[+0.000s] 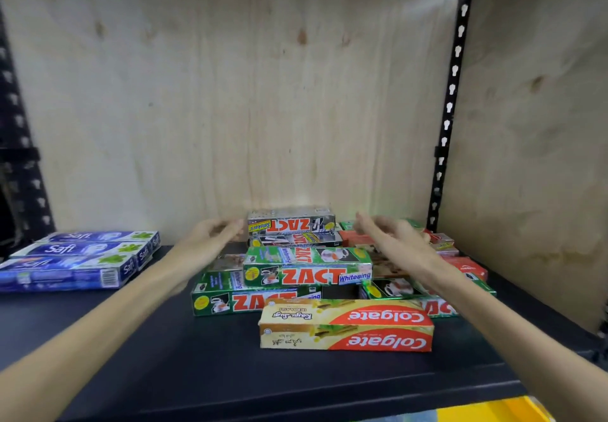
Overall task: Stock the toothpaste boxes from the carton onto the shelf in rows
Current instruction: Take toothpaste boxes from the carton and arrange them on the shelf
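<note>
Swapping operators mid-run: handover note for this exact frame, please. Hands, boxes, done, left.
Left hand: open, empty, at the left end of the silver Zact boxes stacked at the back.
Right hand: open, empty, over the red boxes.
On the shelf: blue Safi boxes in a neat row on the left; green Zact boxes piled mid-shelf; Colgate box in front, upside down.
Done: Safi row.
Left: straighten the middle pile into rows. Carton not in view.

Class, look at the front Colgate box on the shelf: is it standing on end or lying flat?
Lying flat: the Colgate box rests lengthwise on the shelf, its lettering upside down.
</note>
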